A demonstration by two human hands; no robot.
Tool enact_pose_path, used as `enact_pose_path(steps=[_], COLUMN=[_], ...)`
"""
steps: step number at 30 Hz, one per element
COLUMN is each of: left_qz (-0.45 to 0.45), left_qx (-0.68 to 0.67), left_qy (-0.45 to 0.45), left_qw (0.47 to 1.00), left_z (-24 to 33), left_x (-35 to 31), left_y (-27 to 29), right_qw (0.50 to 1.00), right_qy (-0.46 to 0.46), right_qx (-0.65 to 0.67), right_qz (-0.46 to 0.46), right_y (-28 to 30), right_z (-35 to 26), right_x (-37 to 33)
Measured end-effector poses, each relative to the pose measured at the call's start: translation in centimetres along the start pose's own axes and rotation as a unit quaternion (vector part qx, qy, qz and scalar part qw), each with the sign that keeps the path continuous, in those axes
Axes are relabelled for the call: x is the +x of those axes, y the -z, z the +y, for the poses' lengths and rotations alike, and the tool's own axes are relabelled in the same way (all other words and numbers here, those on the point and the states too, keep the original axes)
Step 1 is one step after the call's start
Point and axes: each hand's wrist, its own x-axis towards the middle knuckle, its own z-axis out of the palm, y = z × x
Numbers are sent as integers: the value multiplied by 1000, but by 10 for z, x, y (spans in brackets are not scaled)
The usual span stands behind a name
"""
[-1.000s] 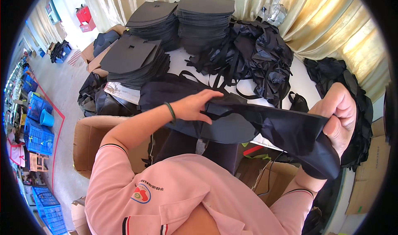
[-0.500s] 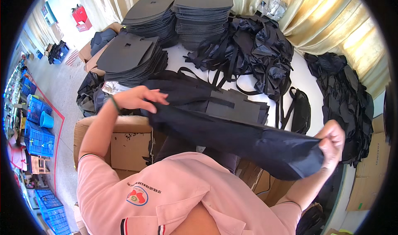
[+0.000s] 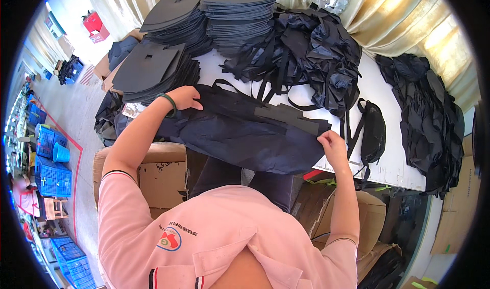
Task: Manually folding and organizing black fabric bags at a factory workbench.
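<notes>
Gold curtains [image 3: 398, 23] line the far side of a white table [image 3: 392, 136] crowded with black goods, as we see from above. A heap of black fabric [image 3: 316, 54] fills its far middle, another black pile [image 3: 429, 115] drapes its right end, and stacks of flat black sheets [image 3: 240, 16] rise at far left. Across the table's near edge, between the two hands, stretches a dark cloth [image 3: 250, 141], with a grey-black panel [image 3: 288, 116] showing just beyond it. A black pouch [image 3: 373, 136] lies to the right. The left hand [image 3: 185, 97] rests at the cloth's far left edge, fingers together and thumb apart; we cannot tell whether it grips. The right hand [image 3: 333, 145] pinches the cloth's right end between thumb and forefinger. A dark green band [image 3: 168, 103] circles the left wrist.
</notes>
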Motion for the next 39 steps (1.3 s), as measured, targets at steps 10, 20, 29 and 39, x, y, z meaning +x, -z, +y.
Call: enact_pose_path(steps=[10,20,29,39], left_qz=[31,100,-19,162], left_qx=[36,48,-173,-337], left_qy=[54,18,135,192], left_qw=[997,994,975,908], left_z=[-11,-15,-15,17], left_x=[34,-4,-85,-94], left_y=[-14,6,104,85], right_qw=[950,914,913,922], right_qy=[215,279,261,257], right_qx=[-203,-208,-208,-170], right_qz=[100,-208,-235,-235], right_y=[-36,-88,-85,-73], right_z=[-45,-48,-55,-67], right_x=[21,6,8,26])
